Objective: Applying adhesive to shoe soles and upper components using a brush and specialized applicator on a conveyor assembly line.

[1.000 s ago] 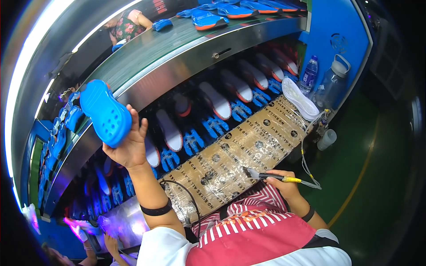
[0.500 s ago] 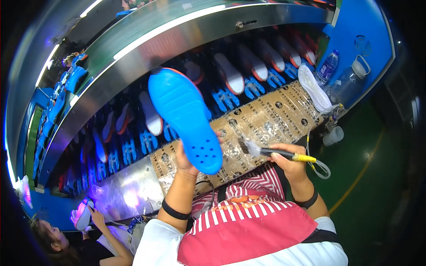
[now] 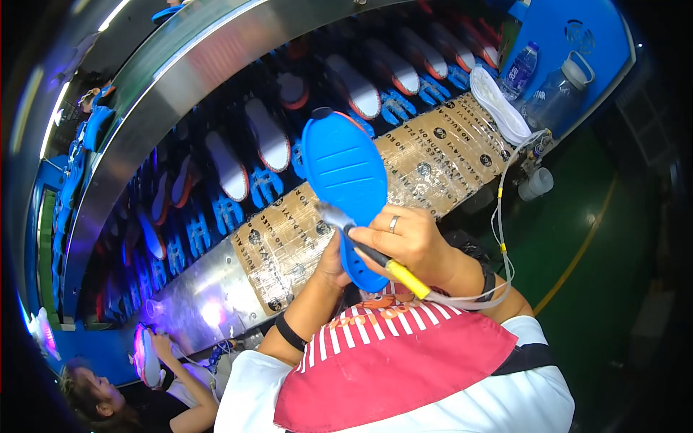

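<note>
Since half a second ago, the blue sole (image 3: 346, 173) has come round to lie nearer straight ahead of the body, and the right hand (image 3: 411, 245) has brought the brush (image 3: 372, 254) from well apart, over the desk (image 3: 249, 303), to the sole's left edge. For the work, this means that tool and sole are now together in front of the chest, as I judge it, ready for brushing or already at it.

The desk, topped with wrapped cardboard (image 3: 419, 177), runs along the near side of the rack of soles (image 3: 271, 137). The blue sole is held up above the desk's near edge, close in front of the red apron (image 3: 390, 375). Its long axis runs away from the body, leaning slightly left at the far end: the broad, grooved end points toward the rack, the narrow end toward the apron.

The left hand (image 3: 330, 265) grips the narrow half from the left, its fingers largely hidden behind. The right hand's fingers are closed on the brush handle, which slants across the sole, bristles (image 3: 326, 212) forward and left; whether they touch it, I cannot tell.
</note>
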`<action>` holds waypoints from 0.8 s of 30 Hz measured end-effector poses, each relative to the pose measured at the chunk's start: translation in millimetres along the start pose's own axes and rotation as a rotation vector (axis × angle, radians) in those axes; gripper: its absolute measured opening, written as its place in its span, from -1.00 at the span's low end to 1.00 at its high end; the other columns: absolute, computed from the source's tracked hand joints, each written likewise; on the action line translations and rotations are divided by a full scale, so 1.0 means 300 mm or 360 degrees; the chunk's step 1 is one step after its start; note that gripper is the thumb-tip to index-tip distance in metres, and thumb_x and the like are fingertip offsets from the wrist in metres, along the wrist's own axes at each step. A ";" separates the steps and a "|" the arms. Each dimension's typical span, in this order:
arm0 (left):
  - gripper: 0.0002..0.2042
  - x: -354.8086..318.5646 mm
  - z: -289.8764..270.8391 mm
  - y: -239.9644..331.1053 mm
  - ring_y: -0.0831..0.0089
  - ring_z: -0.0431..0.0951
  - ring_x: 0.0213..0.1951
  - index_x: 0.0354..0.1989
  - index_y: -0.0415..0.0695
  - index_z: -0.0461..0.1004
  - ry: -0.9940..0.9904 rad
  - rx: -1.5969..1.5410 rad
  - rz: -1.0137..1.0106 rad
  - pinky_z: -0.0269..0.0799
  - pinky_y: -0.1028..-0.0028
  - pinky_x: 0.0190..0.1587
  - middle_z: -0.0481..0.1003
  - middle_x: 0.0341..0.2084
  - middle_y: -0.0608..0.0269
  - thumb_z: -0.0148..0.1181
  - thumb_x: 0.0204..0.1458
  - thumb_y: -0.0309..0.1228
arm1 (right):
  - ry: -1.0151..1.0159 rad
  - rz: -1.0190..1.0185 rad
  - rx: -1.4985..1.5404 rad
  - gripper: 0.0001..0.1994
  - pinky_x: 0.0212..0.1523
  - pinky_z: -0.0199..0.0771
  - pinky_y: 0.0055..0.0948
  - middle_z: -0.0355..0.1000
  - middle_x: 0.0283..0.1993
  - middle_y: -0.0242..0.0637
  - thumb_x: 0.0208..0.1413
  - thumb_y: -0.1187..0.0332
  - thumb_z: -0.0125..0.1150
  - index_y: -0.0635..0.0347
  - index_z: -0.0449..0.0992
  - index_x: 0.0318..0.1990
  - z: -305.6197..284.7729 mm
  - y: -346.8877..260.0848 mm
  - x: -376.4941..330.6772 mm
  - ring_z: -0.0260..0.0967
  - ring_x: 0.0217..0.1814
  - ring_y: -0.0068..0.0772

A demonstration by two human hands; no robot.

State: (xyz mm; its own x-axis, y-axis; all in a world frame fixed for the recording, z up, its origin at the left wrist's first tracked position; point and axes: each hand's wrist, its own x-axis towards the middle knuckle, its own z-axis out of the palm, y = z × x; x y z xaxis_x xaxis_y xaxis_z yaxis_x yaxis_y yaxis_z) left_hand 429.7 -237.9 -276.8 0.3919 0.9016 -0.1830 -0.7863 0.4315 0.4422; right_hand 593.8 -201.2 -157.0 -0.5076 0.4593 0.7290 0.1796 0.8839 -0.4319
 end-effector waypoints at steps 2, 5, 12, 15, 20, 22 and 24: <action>-0.31 -0.001 -0.035 0.002 0.21 0.40 0.01 0.15 -0.13 0.15 -0.0076 0.0003 0.0052 0.35 0.20 0.05 0.33 0.02 0.03 0.17 -0.09 0.01 | -0.0074 -0.0025 0.0118 -0.71 -0.56 0.34 -0.44 0.38 -0.55 -0.29 -0.35 0.52 0.34 0.26 0.51 -0.33 -0.015 -0.003 -0.003 0.34 -0.56 -0.32; -0.28 -0.001 -0.035 0.008 0.20 0.41 0.00 0.16 -0.13 0.15 -0.0122 0.0049 0.0123 0.35 0.20 0.06 0.32 0.03 0.02 0.21 -0.13 0.01 | 0.0126 0.0023 0.0373 -0.72 -0.55 0.34 -0.43 0.40 -0.52 -0.26 -0.32 0.52 0.33 0.27 0.51 -0.32 -0.018 0.000 -0.010 0.34 -0.55 -0.31; -0.19 0.022 0.054 0.041 0.05 0.42 -0.04 0.14 -0.16 0.13 0.0078 -0.0033 0.0131 0.39 0.13 -0.01 0.32 -0.01 -0.14 0.22 -0.21 0.11 | -0.0068 0.0034 0.0235 -0.72 -0.46 0.39 -0.39 0.37 -0.53 -0.29 -0.34 0.46 0.32 0.24 0.48 -0.35 0.032 -0.014 -0.054 0.34 -0.52 -0.29; -0.15 0.045 0.006 0.027 -0.02 0.42 -0.06 0.14 -0.16 0.11 -0.0347 -0.0069 0.0330 0.41 0.08 -0.04 0.33 -0.05 -0.20 0.22 -0.25 0.16 | 0.0090 0.0107 0.0347 -0.72 -0.44 0.41 -0.38 0.37 -0.53 -0.28 -0.34 0.47 0.31 0.23 0.48 -0.34 0.027 -0.007 -0.066 0.35 -0.53 -0.27; -0.19 0.072 -0.004 0.042 -0.04 0.42 -0.08 0.11 -0.16 0.16 -0.0183 -0.0212 0.0225 0.41 0.06 -0.07 0.32 -0.05 -0.23 0.10 -0.19 0.23 | 0.0081 0.0205 0.0209 -0.74 -0.44 0.40 -0.39 0.37 -0.51 -0.24 -0.30 0.51 0.31 0.24 0.49 -0.32 0.080 -0.012 -0.098 0.37 -0.48 -0.27; -0.21 0.073 -0.054 0.035 -0.05 0.40 -0.07 0.10 -0.17 0.17 -0.0212 -0.0399 0.0196 0.39 0.05 -0.06 0.32 -0.05 -0.22 0.07 -0.16 0.22 | -0.0082 0.0171 0.0379 -0.75 -0.41 0.40 -0.38 0.38 -0.49 -0.24 -0.27 0.47 0.31 0.21 0.49 -0.33 0.085 -0.023 -0.101 0.38 -0.44 -0.25; -0.26 0.061 -0.044 0.039 -0.06 0.36 -0.05 0.09 -0.22 0.18 -0.0323 -0.0557 0.0280 0.35 0.02 -0.02 0.32 -0.05 -0.20 0.05 -0.12 0.15 | -0.0177 0.0148 0.0524 -0.75 -0.42 0.40 -0.39 0.38 -0.49 -0.24 -0.26 0.46 0.31 0.21 0.50 -0.32 0.069 -0.019 -0.099 0.38 -0.45 -0.25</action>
State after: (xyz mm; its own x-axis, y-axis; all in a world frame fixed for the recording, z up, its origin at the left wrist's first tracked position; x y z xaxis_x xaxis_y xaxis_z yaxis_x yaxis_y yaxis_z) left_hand 421.4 -215.9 -286.7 0.2959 0.9533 0.0605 -0.9502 0.2873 0.1207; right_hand 590.4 -221.6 -187.1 -0.5939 0.5079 0.6239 -0.0428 0.7545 -0.6549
